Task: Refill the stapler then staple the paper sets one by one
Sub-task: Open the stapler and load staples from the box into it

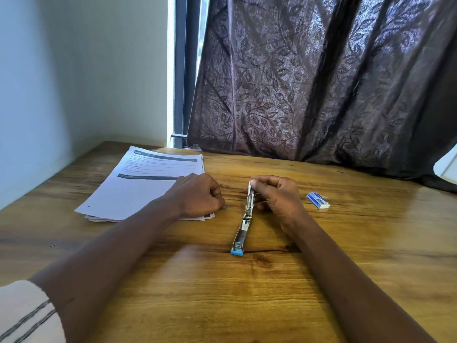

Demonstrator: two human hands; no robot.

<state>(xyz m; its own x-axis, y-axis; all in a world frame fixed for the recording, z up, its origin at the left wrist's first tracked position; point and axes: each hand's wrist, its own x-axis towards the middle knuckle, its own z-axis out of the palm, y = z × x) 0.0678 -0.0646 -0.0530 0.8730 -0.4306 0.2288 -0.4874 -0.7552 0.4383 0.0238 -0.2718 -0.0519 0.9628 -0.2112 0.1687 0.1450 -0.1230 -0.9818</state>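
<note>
A metal stapler with a blue end cap (pixel 243 225) lies swung flat and wide on the wooden table (pixel 247 293), its magazine exposed. My right hand (pixel 277 194) grips its far end. My left hand (pixel 197 194) rests closed at the lower right corner of the paper stack (pixel 138 186), with a small dark bit showing at its fingertips; I cannot tell what it is. A small blue and white staple box (pixel 318 200) lies to the right of my right hand.
A dark patterned curtain (pixel 321 82) hangs down to the table's far edge. A white wall borders the left side. A white object (pixel 447 164) pokes in at the right edge. A tiny loose bit (pixel 52 245) lies on the table at the left.
</note>
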